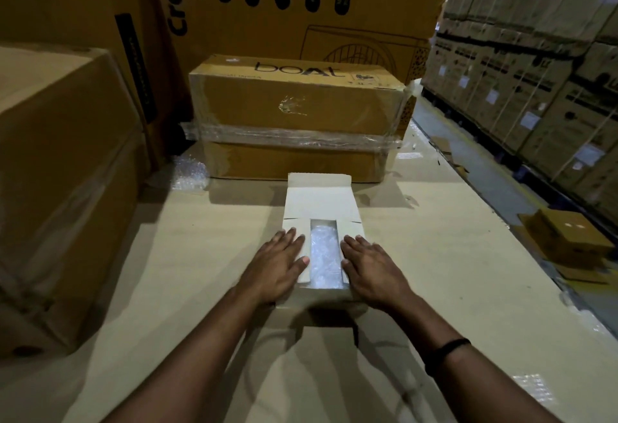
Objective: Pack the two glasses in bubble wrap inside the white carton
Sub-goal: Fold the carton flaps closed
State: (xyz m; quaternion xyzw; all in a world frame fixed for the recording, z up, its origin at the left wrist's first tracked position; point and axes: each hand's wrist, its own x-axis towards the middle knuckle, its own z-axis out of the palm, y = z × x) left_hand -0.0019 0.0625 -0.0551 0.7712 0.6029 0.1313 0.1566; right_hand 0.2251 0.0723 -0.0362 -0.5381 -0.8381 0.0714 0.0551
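The white carton point(321, 202) lies on the cardboard work surface in front of me, its long lid flap standing up at the far side. Both side flaps are folded inward. Between them a gap shows bubble wrap point(323, 255) inside the carton; the glasses themselves are hidden by it. My left hand point(279, 263) presses flat on the left flap with straight fingers. My right hand point(371, 267) presses flat on the right flap the same way.
A taped brown box marked "boat" point(297, 115) stands just behind the carton. A large brown box point(60, 171) is at the left. A loose piece of bubble wrap point(189, 173) lies at the back left. Stacked cartons point(535, 64) line an aisle at the right.
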